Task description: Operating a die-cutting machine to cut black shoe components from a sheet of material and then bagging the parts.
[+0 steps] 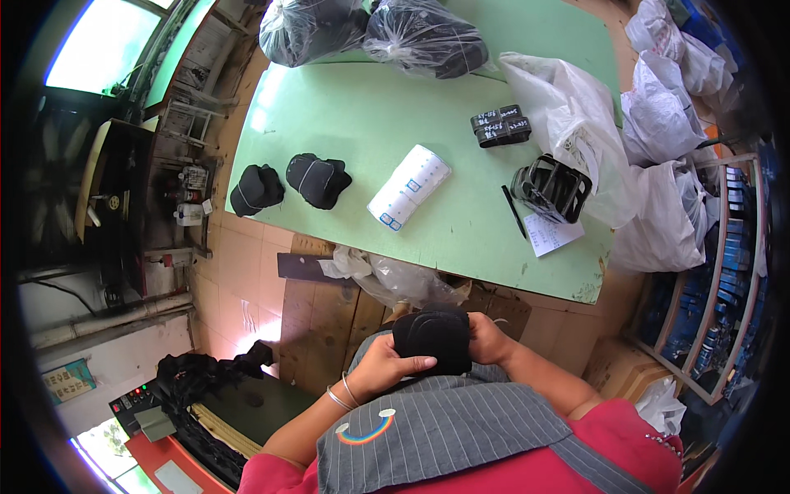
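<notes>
Over my lap I hold a stack of black fabric pieces (434, 336) with rounded edges. My left hand (385, 364) grips its left side, thumb lying across the lower front. My right hand (489, 337) is closed on its right edge, with the fingertips partly hidden behind the stack. Ahead, on the green table (346, 107), sit two similar black bundles, a left one (257, 191) and a right one (319, 179), each apparently tied with a thin band. A white printed roll (409, 188) lies to the right of them.
Farther right are banded black strips (500, 126), a black looped bundle (553, 189), a pen (513, 212) and a note (551, 235). Clear bags of dark goods (424, 37) stand at the back. White sacks (662, 218) and a rack (720, 272) line the right. A red machine (177, 461) is lower left.
</notes>
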Available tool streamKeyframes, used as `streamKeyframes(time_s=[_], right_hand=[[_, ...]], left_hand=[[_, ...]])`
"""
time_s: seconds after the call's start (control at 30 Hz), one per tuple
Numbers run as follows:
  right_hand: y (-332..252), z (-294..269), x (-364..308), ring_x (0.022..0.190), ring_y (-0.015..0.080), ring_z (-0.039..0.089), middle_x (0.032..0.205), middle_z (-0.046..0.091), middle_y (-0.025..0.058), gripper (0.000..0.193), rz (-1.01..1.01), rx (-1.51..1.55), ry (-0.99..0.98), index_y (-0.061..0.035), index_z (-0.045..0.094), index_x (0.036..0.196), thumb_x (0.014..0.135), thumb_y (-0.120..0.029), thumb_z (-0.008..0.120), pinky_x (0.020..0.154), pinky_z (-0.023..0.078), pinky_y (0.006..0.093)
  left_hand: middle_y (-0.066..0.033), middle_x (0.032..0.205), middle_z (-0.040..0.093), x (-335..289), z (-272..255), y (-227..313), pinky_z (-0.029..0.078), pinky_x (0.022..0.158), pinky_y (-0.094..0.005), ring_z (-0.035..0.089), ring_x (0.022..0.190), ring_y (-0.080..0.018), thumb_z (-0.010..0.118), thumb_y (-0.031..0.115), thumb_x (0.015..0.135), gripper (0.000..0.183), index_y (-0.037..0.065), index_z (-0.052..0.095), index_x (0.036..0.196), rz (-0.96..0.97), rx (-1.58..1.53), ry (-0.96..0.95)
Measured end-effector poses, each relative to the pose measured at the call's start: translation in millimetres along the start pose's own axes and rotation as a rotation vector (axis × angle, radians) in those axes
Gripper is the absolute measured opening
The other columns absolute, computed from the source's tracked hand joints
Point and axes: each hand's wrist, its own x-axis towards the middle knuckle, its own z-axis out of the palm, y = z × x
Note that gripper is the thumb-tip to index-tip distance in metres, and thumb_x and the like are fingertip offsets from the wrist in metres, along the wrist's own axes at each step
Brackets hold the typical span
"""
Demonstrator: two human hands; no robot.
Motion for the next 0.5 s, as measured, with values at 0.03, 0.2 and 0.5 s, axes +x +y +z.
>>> streamKeyframes(time_s=[0.03,0.2,0.5], right_hand=[[2,2,-1,0.104,0.0141,0.055,0.114,0.06,0.0083,0.033,-0.037,0.014,-0.005,-0.0019,0.057,0.115,0.082,-0.001,0.057,0.091,0.043,0.0295],[5,5,5,0.102,0.0221,0.058,0.114,0.059,0.0131,0.036,-0.242,-0.369,0.043,-0.0026,0.055,0.115,0.079,-0.003,0.058,0.089,0.045,0.0312],[17,57,45,0.097,0.0316,0.058,0.106,0.058,0.0176,0.038,-0.149,-0.648,0.18,-0.0019,0.055,0.112,0.075,-0.002,0.058,0.085,0.046,0.0329]], left_hand=[[-0.005,0.103,0.063,-1,-2,0,0.048,0.081,-0.0252,0.058,0.091,-0.0099,0.068,0.002,0.078,0.032,-0.003,0.059,0.108,-0.002,0.005,-0.006],[-0.0055,0.1,0.064,-4,-17,-4,0.048,0.08,-0.0251,0.058,0.09,-0.0093,0.07,0.006,0.078,0.031,-0.004,0.06,0.106,0.089,0.197,-0.007],[-0.0052,0.098,0.066,-15,-96,-1,0.047,0.08,-0.0244,0.058,0.087,-0.0087,0.072,0.014,0.077,0.037,-0.003,0.059,0.108,0.086,0.383,-0.055]])
